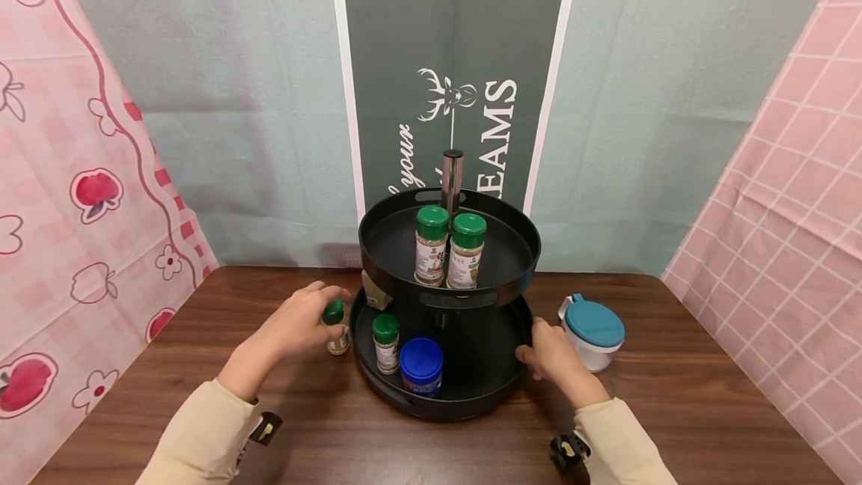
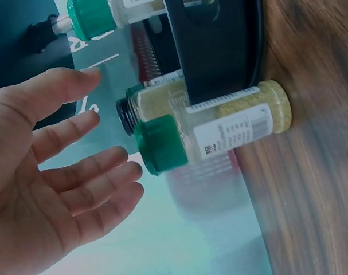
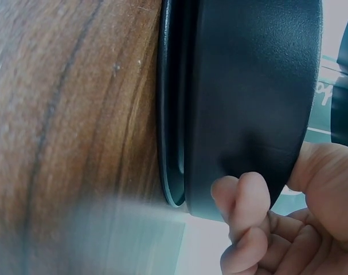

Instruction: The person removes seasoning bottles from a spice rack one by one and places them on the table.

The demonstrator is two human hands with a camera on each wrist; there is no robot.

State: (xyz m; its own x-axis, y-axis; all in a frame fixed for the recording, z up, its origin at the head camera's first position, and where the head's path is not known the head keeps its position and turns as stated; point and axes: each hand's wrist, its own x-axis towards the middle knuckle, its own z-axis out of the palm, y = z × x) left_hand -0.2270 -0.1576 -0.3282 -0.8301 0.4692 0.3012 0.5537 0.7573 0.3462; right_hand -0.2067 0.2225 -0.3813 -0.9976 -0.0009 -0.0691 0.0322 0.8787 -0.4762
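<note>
While the right hand (image 1: 557, 354) grips the black lower tray (image 1: 481, 358), the left hand (image 1: 296, 322) (fingers apart) hovers beside a green-capped bottle (image 2: 234, 132).

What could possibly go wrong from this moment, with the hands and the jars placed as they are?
The left hand is open close to the green-capped jar on the table; a clumsy grasp might knock it over.

The right hand holds the rim of the lower tray. If that tray turns suddenly, the blue-lidded tub could bump the small jar beside it.
</note>
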